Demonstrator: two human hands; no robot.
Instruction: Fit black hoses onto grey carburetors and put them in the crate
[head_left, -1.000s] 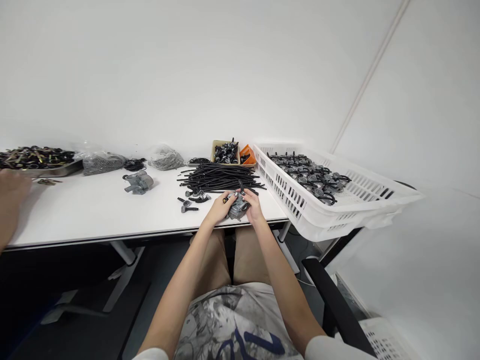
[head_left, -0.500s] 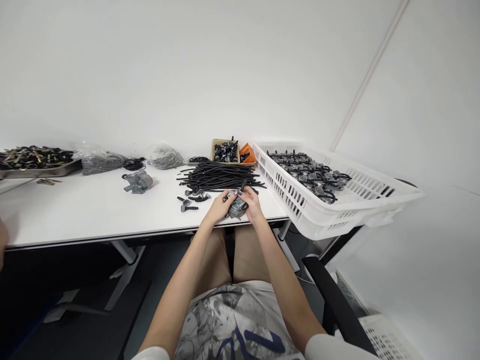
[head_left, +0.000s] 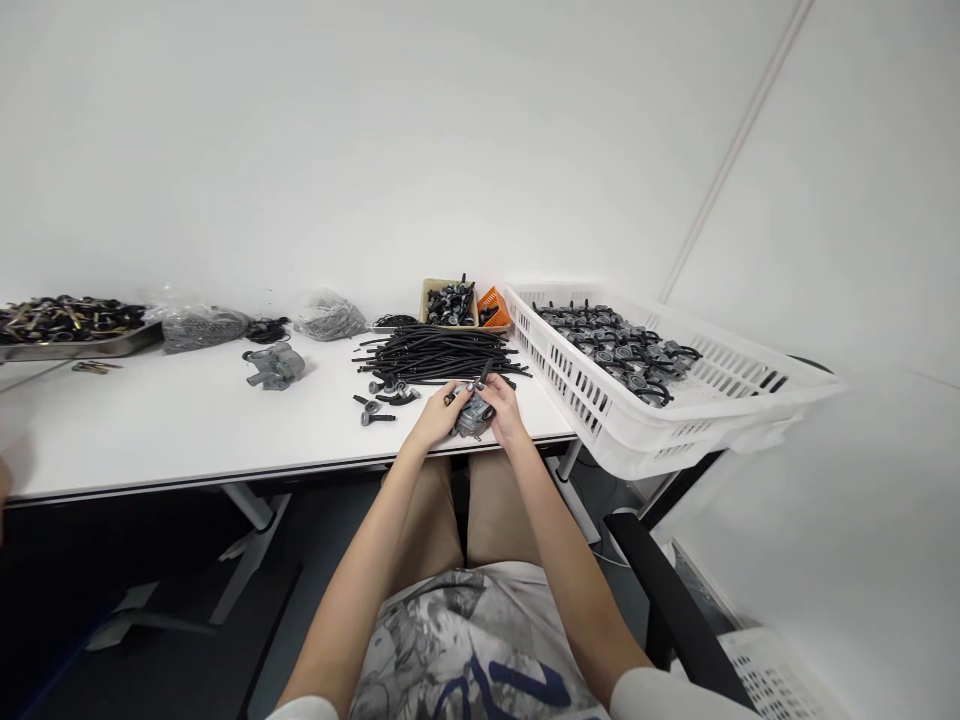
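Both my hands meet at the front edge of the white table (head_left: 187,430). My left hand (head_left: 435,417) and my right hand (head_left: 507,412) are closed around a small grey metal part (head_left: 474,414) with a short black hose end sticking up from it. Just behind my hands lies a pile of black rubber hoses (head_left: 439,355). A few small grey fittings with short hoses (head_left: 382,400) lie to the left of my left hand.
A white slotted basket (head_left: 600,400) holding several grey assembled parts overhangs the table's right end. A tan box (head_left: 450,300) and an orange bin (head_left: 495,308) stand at the back. Another grey part (head_left: 274,365), plastic bags (head_left: 202,325) and a metal tray (head_left: 71,325) are to the left. A black chair arm (head_left: 667,610) is at my right.
Another person's hand at the far left edge has pulled back almost out of view. My hands have stayed on the grey part with only slight finger shifts.
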